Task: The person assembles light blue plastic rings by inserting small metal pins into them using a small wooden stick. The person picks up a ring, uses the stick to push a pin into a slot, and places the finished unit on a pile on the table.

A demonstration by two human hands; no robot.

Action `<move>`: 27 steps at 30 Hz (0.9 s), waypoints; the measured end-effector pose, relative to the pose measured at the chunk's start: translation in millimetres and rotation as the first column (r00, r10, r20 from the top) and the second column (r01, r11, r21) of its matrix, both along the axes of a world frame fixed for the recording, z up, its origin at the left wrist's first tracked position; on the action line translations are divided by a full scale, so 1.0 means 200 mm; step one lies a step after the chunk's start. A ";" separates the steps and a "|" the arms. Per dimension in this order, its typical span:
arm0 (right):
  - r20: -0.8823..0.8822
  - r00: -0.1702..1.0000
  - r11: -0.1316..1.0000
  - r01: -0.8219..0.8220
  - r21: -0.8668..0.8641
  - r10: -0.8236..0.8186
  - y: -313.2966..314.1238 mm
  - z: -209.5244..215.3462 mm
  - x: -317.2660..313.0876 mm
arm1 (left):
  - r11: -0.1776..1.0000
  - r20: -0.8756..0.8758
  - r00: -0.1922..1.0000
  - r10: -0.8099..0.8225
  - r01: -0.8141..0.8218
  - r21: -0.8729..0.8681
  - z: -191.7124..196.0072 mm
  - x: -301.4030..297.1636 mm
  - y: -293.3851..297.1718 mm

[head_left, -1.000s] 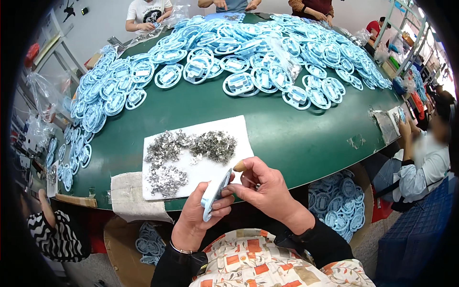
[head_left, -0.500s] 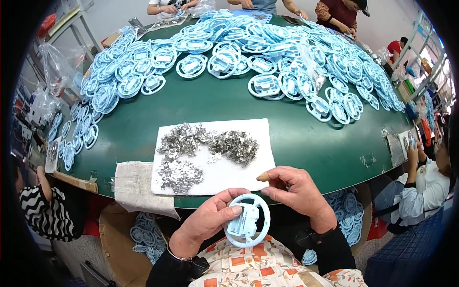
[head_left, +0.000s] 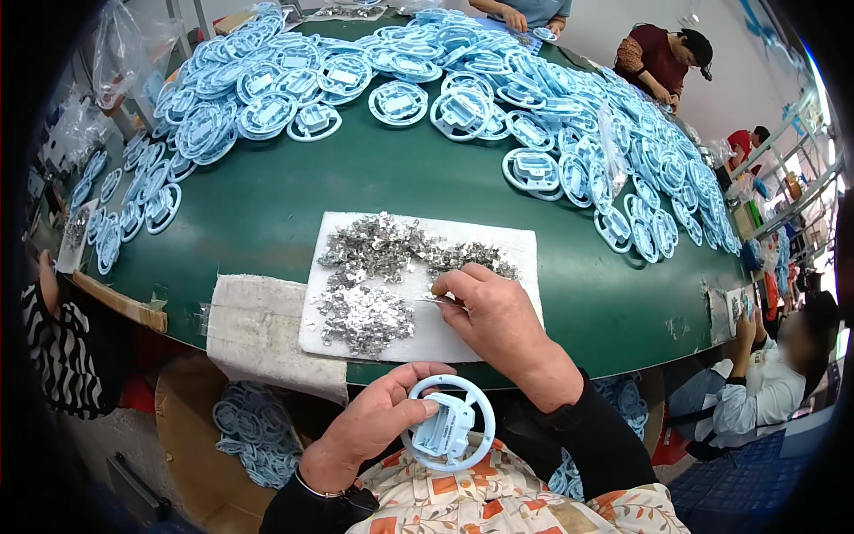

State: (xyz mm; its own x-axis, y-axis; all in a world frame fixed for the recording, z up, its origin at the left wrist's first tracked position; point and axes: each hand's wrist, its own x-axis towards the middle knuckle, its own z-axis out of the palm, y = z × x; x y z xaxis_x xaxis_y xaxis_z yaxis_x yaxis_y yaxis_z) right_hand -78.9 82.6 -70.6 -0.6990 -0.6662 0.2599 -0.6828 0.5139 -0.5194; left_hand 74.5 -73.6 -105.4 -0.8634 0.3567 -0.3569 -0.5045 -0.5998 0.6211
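And here at six o'clock is the pale blue wheel [head_left: 456, 460], rim tipped face-up, caught in the left hand [head_left: 378, 420]: fingers closed on its ten o'clock side, thumb pressed over onto the molded middle! Up at four o'clock, the right hand [head_left: 500, 322] hangs over the white board [head_left: 429, 340], fingers pinched together on a thin silvery piece [head_left: 433, 299], too small to name. Three heaps of metal bits sit on that board: one at ten o'clock [head_left: 372, 247], one at eight [head_left: 363, 319], one at one o'clock [head_left: 463, 256], partly hidden by the hand. A grey-white cloth [head_left: 256, 327] drapes the edge of the green desk [head_left: 267, 200] at eight o'clock. And look at that great bank of blue wheels [head_left: 543, 107], sweeping from ten o'clock over twelve to three! More fill a carton [head_left: 182, 427] between seven and eight, while a co-worker [head_left: 761, 383] sits toward four.
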 end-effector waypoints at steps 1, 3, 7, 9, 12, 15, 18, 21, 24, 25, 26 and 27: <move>-0.010 1.000 1.000 -0.009 0.023 0.009 -0.01 0.01 0.00 | 1.000 -0.009 1.000 -0.001 0.001 -0.006 0.00 0.00 -0.01; -0.057 0.998 0.992 -0.027 0.120 0.034 -0.03 0.01 -0.01 | 1.000 -0.026 1.000 -0.014 0.013 -0.020 0.01 -0.01 -0.02; -0.119 0.987 0.941 -0.062 0.333 0.107 -0.08 0.01 -0.03 | 0.997 -0.040 0.998 -0.040 0.037 -0.065 0.02 -0.02 -0.02; -0.085 0.987 0.924 -0.099 0.369 0.140 -0.08 0.04 -0.03 | 0.996 -0.048 0.997 -0.055 0.051 -0.079 0.02 -0.02 -0.02; 0.024 0.979 0.918 -0.198 0.343 0.202 -0.04 0.09 -0.05 | 0.993 -0.066 0.996 -0.060 0.053 -0.105 0.01 -0.01 -0.02; 0.123 0.972 0.940 -0.227 0.255 0.201 0.00 0.09 -0.06 | 0.989 -0.081 0.994 -0.078 0.067 -0.133 -0.03 -0.02 -0.01; 0.164 0.971 0.973 -0.195 0.127 0.173 -0.02 0.06 -0.03 | 0.987 -0.066 0.994 -0.088 0.078 -0.141 -0.02 -0.03 -0.01; 0.156 0.978 0.983 -0.153 0.103 0.136 -0.06 0.04 0.00 | 0.992 -0.042 0.997 -0.072 0.067 -0.109 0.01 -0.04 0.00; 0.122 0.988 0.980 -0.117 0.162 0.098 -0.11 0.01 0.03 | 0.998 -0.026 0.999 -0.031 0.029 -0.049 0.01 -0.04 0.01; 0.118 0.988 0.973 -0.124 0.196 0.102 -0.10 0.01 0.03 | 0.998 -0.033 0.999 -0.022 0.020 -0.055 0.01 -0.04 0.02; 0.115 0.988 0.965 -0.129 0.228 0.105 -0.10 0.02 0.03 | 0.998 -0.041 0.999 -0.015 0.012 -0.060 0.02 -0.03 0.02; 0.111 0.988 0.956 -0.133 0.261 0.107 -0.09 0.03 0.03 | 0.998 -0.048 0.999 -0.008 0.005 -0.066 0.04 -0.03 0.02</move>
